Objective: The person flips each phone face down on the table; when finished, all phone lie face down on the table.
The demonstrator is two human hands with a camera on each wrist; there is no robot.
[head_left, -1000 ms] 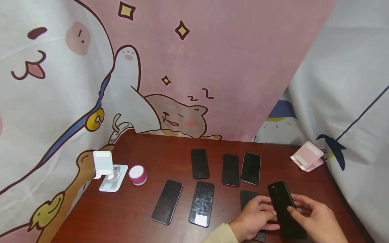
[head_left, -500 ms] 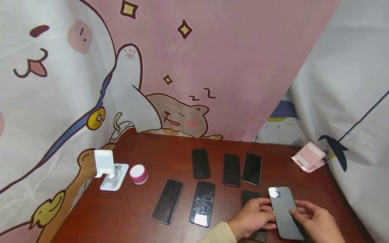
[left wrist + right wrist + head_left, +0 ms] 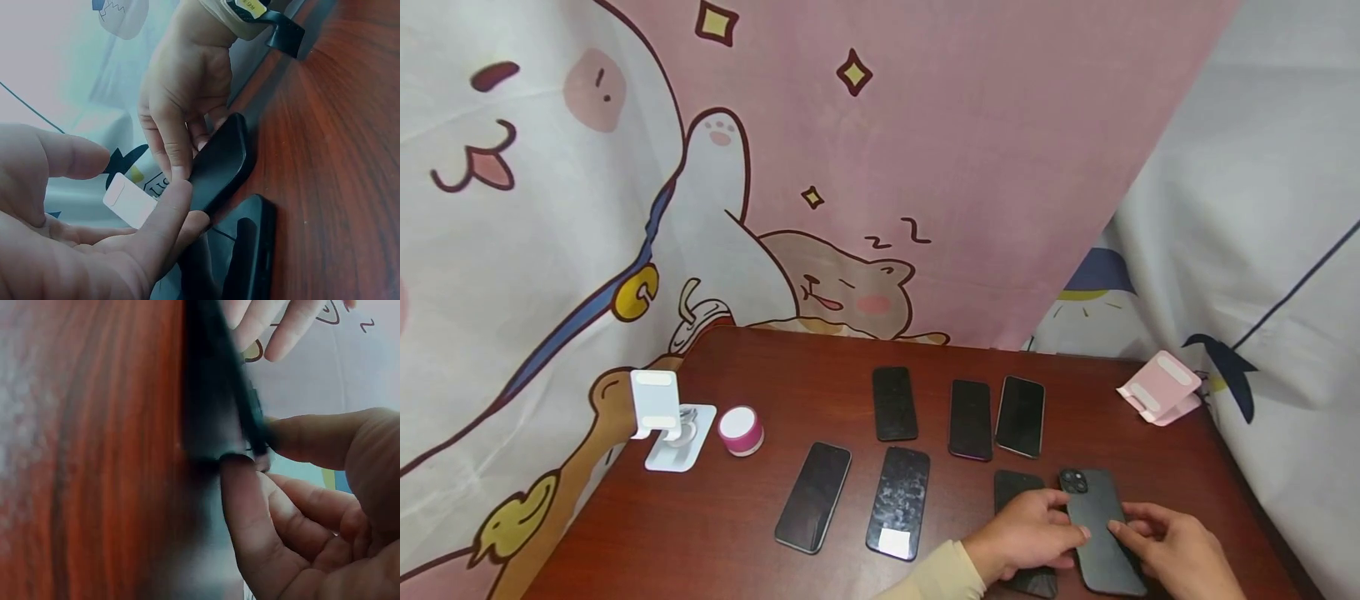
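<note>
A dark grey smartphone (image 3: 1097, 525), back up with its camera block at the far left corner, is held between both hands at the front right of the table. My right hand (image 3: 1180, 546) pinches its right edge, thumb on the back. On the opposite edge my left hand (image 3: 1030, 533) grips it, one fingertip over the back. In the left wrist view the smartphone (image 3: 222, 162) is tilted close over the table. Partly hidden beneath my left hand lies another black smartphone (image 3: 1018, 483). The right wrist view shows thumb and finger at the smartphone's (image 3: 212, 375) edge, blurred.
Several phones lie screen up on the dark red table (image 3: 820, 392), among them a smudged one (image 3: 898, 500) and a silver-edged one (image 3: 812, 497). A white phone stand (image 3: 658, 408) and a pink round box (image 3: 741, 431) stand left, a pink stand (image 3: 1161, 387) at right.
The grey smartphone's back has tipped flatter and lower, going from black through a bright glare to dark grey. My left fingertips have shifted slightly further over it.
</note>
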